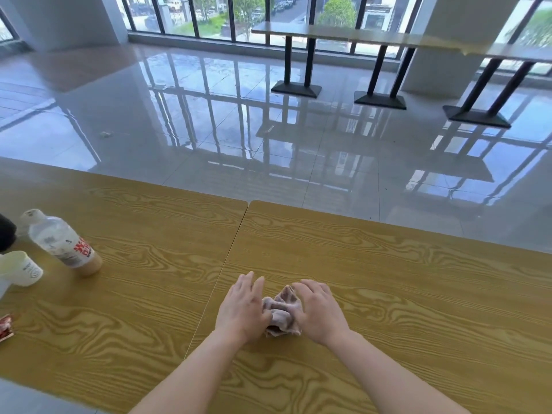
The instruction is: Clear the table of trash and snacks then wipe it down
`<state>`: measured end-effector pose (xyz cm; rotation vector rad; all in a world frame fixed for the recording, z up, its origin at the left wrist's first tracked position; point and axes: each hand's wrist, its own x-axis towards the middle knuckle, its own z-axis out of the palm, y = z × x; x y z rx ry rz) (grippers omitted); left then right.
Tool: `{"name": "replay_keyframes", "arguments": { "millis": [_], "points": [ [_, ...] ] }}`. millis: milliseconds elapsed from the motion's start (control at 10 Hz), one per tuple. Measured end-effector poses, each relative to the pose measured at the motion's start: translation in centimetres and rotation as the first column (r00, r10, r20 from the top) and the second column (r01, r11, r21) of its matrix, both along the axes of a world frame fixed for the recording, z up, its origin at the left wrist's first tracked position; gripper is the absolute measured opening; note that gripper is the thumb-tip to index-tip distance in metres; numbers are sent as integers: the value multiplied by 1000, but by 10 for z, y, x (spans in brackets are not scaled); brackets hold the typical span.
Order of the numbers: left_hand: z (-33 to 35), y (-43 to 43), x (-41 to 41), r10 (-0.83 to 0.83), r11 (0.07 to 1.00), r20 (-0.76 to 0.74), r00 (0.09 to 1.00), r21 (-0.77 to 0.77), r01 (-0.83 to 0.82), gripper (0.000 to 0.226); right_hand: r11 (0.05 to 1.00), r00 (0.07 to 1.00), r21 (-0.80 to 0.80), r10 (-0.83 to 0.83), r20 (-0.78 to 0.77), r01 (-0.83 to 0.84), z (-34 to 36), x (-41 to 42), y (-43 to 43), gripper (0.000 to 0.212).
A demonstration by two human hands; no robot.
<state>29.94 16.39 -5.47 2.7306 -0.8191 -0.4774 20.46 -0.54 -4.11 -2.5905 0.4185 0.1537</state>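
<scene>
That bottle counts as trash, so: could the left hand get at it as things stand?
Probably yes: only bare table lies between the left hand and the bottle, though the hand now rests on the cloth.

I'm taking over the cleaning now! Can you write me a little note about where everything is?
Left grip and right grip: both open, pressing on the crumpled cloth between them on the table.
Far left on the table: bottle, white cup, red wrapper at the edge of view.
Done: cloth is out.
Left: clear those three, then wipe.
</scene>
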Motion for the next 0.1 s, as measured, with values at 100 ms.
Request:
{"name": "replay_keyframes", "arguments": {
  "millis": [100],
  "points": [
    [15, -5, 1, -7, 999, 24, 1000, 45, 6, 74, 1000, 1000, -23, -12, -14, 12, 17, -1, -8, 58]
  ]
}}
